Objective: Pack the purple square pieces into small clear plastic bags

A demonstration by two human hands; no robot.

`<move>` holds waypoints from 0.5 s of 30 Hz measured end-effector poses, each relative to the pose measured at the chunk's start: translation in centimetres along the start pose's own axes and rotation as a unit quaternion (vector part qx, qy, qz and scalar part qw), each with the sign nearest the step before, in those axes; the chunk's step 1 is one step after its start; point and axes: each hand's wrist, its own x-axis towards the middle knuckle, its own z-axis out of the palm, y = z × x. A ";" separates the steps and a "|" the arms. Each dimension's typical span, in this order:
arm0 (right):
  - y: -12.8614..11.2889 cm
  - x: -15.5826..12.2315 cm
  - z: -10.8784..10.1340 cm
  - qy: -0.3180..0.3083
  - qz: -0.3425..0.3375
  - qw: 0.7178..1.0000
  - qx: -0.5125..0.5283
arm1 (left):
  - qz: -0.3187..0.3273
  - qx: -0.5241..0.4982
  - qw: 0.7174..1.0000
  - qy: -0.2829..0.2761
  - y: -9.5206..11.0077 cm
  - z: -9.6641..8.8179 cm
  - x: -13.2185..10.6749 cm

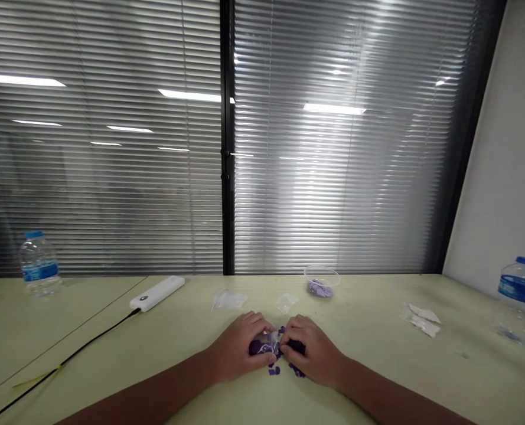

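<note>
My left hand [243, 347] is closed round a small clear plastic bag [266, 343] with dark purple pieces inside, its opening facing right. Just to the right, my right hand [313, 349] is curled over dark purple pieces [296, 347], with thumb and fingertips close together at the bag's mouth. Several more small purple pieces [274, 370] lie loose on the table below and between the hands. The curled fingers partly hide what the right hand grips.
Clear plastic bags [229, 299] and a smaller bag [287, 303] lie beyond my hands. A clear round tub [321, 282] holds light purple bits. A white device [158, 293] with a black cable is left; crumpled white wrappers [421, 319] lie right. Water bottles [39, 265] [521, 295] flank the table.
</note>
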 end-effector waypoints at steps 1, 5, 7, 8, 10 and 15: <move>0.0 0.0 0.0 -0.001 0.000 1.000 0.002 | -0.001 0.000 1.000 -0.001 0.0 0.0 0.0; 0.2 -0.1 0.0 -0.004 0.001 1.000 0.002 | -0.001 0.005 1.000 -0.002 0.1 0.0 0.0; 0.2 -0.1 0.0 -0.005 0.001 1.000 0.000 | -0.001 0.006 1.000 -0.002 0.0 0.1 0.0; 0.2 -0.1 0.0 -0.005 0.000 1.000 -0.001 | 0.000 0.006 1.000 -0.002 0.0 0.1 0.0; 0.2 -0.1 0.0 -0.006 -0.002 1.000 -0.003 | 0.002 0.006 1.000 -0.001 0.0 0.1 0.1; 0.2 -0.1 0.0 -0.005 -0.004 1.000 -0.010 | 0.006 0.005 1.000 0.003 -0.1 0.1 0.1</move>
